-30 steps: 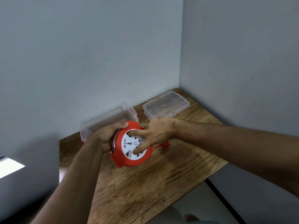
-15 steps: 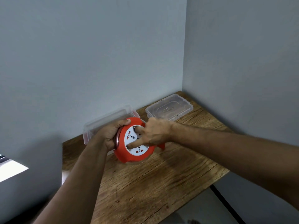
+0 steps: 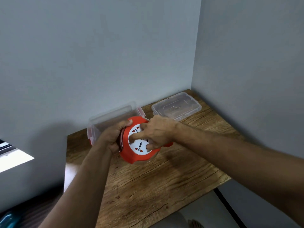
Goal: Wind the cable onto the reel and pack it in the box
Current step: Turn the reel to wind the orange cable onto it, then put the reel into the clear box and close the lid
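Observation:
A round red cable reel (image 3: 131,153) with a white socket face is held tilted above the wooden table (image 3: 164,181). My left hand (image 3: 113,137) grips its left rim from behind. My right hand (image 3: 158,132) lies on the white face, its fingers pressed into it. A bit of red plug or cable (image 3: 169,144) sticks out under my right hand; the wound cable itself is hidden. Behind the reel stands the clear plastic box (image 3: 111,116) with red clips, open at the top.
The box's clear lid (image 3: 176,106) lies at the back right corner by the walls. Grey walls close the table on the back and the right. The table's front edge drops to the floor at the lower right.
My right hand's fingers have turned on the white face of the reel. The reel has risen slightly and come closer to the box. The view has shifted a little.

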